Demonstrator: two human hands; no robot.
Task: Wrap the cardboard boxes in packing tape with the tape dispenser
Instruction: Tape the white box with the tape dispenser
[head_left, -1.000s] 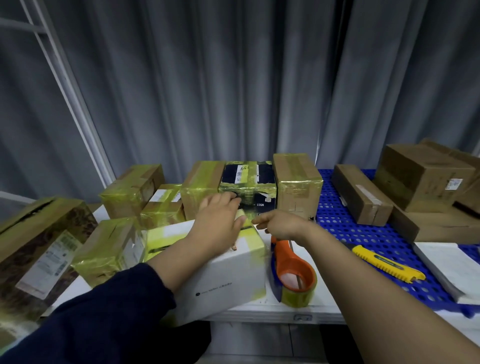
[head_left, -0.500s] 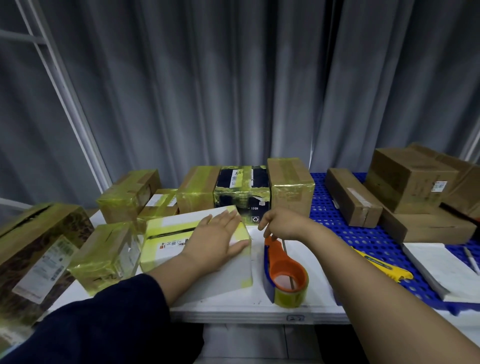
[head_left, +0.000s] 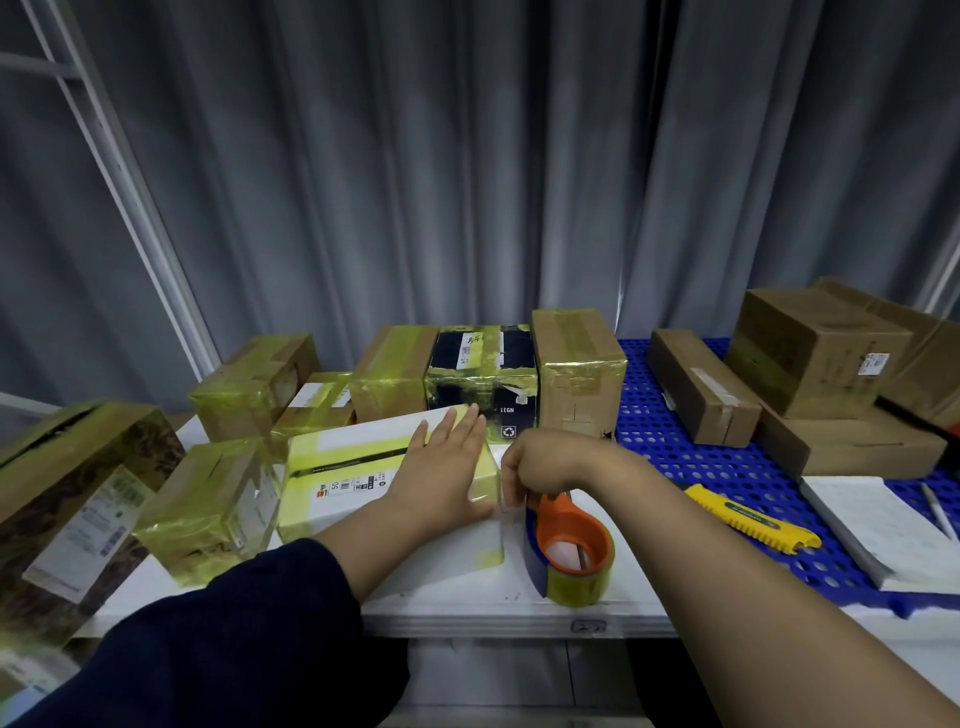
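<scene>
A white box (head_left: 358, 467), partly banded in yellowish tape, lies flat on the white table (head_left: 639, 603). My left hand (head_left: 447, 467) presses flat on its right end with straight fingers. Right beside that end, my right hand (head_left: 535, 467) grips the top of the orange tape dispenser (head_left: 571, 545), which stands on the table with its tape roll facing me. A clear strip of tape seems to run from the dispenser onto the box's right edge.
Several tape-wrapped boxes (head_left: 576, 374) crowd the back and left of the table. Plain brown boxes (head_left: 815, 353) sit on a blue perforated mat (head_left: 691, 467) at the right. A yellow utility knife (head_left: 753, 519) and a white pad (head_left: 893, 530) lie there too. Grey curtains hang behind.
The white box went from tilted up on its edge to lying flat. My left hand flattened on top of it. My right hand moved down onto the dispenser beside the box.
</scene>
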